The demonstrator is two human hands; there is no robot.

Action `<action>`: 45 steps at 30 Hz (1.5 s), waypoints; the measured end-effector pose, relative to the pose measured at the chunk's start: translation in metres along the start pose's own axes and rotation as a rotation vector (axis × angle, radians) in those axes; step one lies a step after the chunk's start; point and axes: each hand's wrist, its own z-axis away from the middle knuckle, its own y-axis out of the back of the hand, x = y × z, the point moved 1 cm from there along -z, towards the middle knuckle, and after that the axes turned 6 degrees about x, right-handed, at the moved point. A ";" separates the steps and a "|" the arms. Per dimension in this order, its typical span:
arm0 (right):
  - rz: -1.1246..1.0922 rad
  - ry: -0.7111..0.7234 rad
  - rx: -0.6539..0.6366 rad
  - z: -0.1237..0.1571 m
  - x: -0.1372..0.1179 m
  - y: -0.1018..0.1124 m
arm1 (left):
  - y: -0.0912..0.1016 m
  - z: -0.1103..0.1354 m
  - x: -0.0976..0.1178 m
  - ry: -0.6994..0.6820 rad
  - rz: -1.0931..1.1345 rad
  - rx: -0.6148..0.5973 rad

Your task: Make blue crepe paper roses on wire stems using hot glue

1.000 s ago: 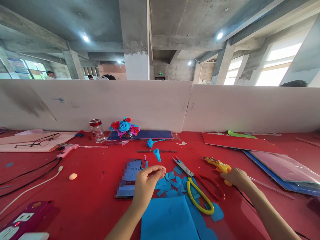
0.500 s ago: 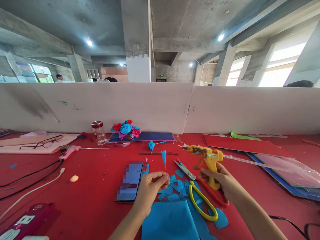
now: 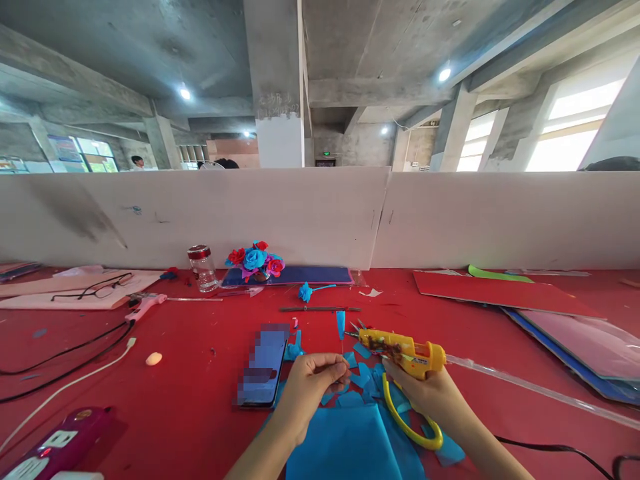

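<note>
Red cloth covers the table [image 3: 190,400] in front of me, and a white partition [image 3: 300,213] closes its far side under a bare concrete ceiling. My left hand [image 3: 313,387] has thumb and fingertips pressed together on a thin wire stem [image 3: 343,348], which stands upright with a blue paper bud [image 3: 341,324] at its top. My right hand [image 3: 433,397] is wrapped tight around the grip of a yellow glue gun [image 3: 403,350]. Its nozzle points left and sits just beside the stem, below the bud. A clear glue stick [image 3: 525,388] trails out of the gun to the right.

Near me lies a blue paper sheet [image 3: 345,447], with blue scraps [image 3: 361,379] and yellow-handled scissors [image 3: 413,430] beside it. A phone [image 3: 263,367] lies just left of my left hand.

At the far edge, a glass jar [image 3: 202,270] with a red lid stands upright and closed. I cannot tell what is in it. To its right is a cluster of red, blue and pink paper roses [image 3: 255,259]; whatever holds them is hidden by the blooms.
</note>
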 end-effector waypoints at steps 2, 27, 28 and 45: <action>0.027 0.010 0.011 0.000 0.001 0.001 | 0.000 0.000 0.000 -0.002 0.008 -0.004; 0.145 0.041 0.136 0.003 -0.001 -0.001 | -0.001 0.001 0.001 -0.004 -0.015 -0.050; 0.141 0.047 0.142 0.003 0.000 -0.001 | -0.001 0.001 0.001 -0.001 -0.014 -0.051; 0.183 0.058 0.092 -0.001 0.009 0.004 | -0.001 0.003 0.005 -0.004 -0.047 -0.066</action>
